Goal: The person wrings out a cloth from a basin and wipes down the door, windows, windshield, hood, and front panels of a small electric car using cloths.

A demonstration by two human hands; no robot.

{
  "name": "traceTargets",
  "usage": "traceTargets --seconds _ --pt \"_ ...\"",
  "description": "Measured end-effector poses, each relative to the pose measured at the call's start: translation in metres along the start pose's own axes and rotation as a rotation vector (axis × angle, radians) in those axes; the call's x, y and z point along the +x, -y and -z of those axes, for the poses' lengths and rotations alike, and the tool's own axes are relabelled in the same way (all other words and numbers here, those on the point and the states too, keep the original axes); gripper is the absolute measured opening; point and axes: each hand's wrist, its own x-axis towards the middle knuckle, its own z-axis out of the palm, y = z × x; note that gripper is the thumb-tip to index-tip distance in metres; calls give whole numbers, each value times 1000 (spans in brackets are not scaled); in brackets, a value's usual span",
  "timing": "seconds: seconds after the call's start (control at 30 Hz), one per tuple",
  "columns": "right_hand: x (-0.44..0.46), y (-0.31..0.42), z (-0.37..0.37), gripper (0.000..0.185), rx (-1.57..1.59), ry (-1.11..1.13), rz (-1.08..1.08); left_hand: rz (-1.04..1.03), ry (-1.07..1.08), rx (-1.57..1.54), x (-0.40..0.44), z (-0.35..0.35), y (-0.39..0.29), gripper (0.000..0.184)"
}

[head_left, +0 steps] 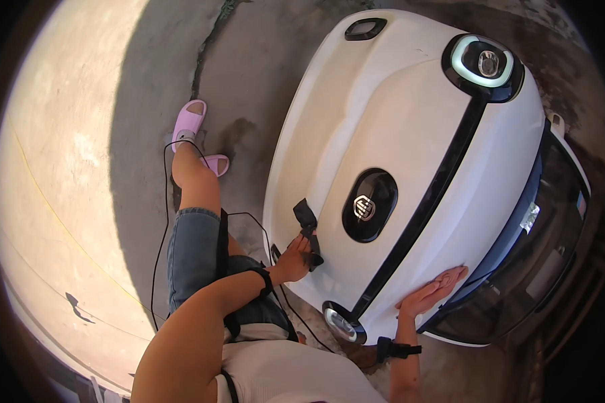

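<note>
My left hand (292,260) reaches across my body to the front of a white car (410,127). Its fingers are on a crumpled black cloth (306,215), which lies against the lower bumper, left of the oval black badge panel (370,205). Part of the cloth hangs out past the fingertips. My right hand (435,290) rests on the bonnet close to the windscreen edge, fingers stretched out and holding nothing. Dark bands with cables circle both forearms.
Lit headlight (482,64) and second headlight (343,324) flank a black trim strip (423,201). The windscreen (538,269) is at right. Thin black cables (165,221) loop by my legs. My pink slippers (189,119) stand on concrete (148,87), sunlit at far left.
</note>
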Motion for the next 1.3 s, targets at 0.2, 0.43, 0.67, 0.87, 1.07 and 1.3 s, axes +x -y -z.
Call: traceTargets --seconds 0.2,0.43,0.67,0.87,1.07,1.3 --pt "2 4 -1 65 -18 -2 -2 207 -675 -126 143 48 14 58" --pt "2 -1 -5 65 13 -23 28 1035 -105 -496 94 1 101 57" --pt "3 2 -4 65 -21 -35 22 1030 56 -249 81 -31 78 57" --pt "3 6 -2 67 -31 -22 -12 505 -590 -252 182 74 10 60" --pt "3 0 1 67 -90 44 -22 17 -629 45 294 156 -23 60" --pt "4 -6 2 65 -81 73 6 103 -595 -136 388 222 19 54"
